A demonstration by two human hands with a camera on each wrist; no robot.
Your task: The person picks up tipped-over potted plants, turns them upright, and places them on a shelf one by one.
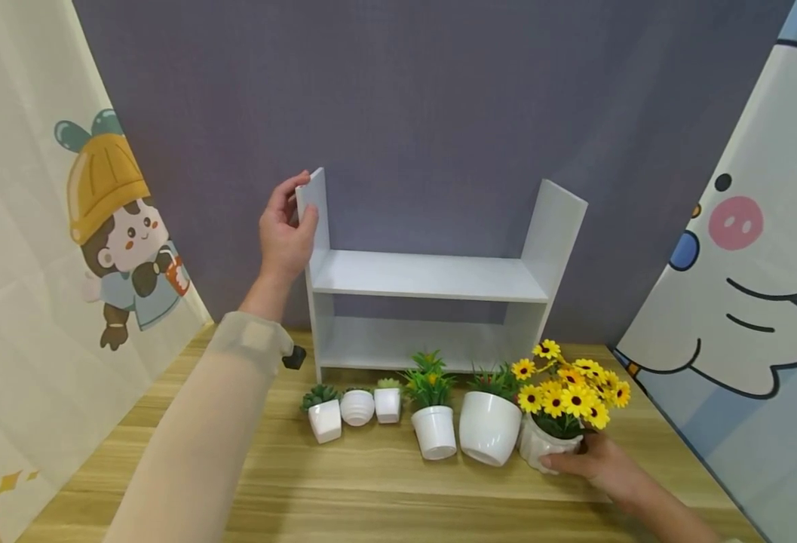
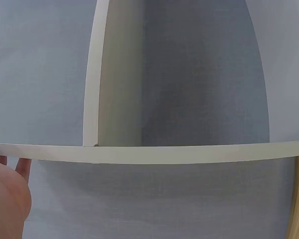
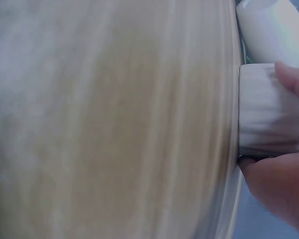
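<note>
Six potted plants (image 1: 432, 411), one white shelf (image 1: 432, 275), two hands (image 1: 286, 230)

White two-tier shelf (image 1: 432, 275) upright on table, sunflower pot (image 1: 549, 443) front right

A wooden surface (image 1: 371, 483) filled the lower frame, carrying a white shelf (image 1: 432, 275) and six white plant pots (image 1: 489, 427) in a row before it.

Your head cam looks forward and down from above, taking in the whole white shelf (image 1: 428, 275) and wooden table (image 1: 371, 483). The left wrist cam sits right up against that shelf (image 2: 139, 153), facing the grey backdrop. The right wrist cam is jammed close to the sunflower pot (image 3: 269, 110), tabletop rotated sideways; the head view shows that pot (image 1: 541, 446) too.
</note>
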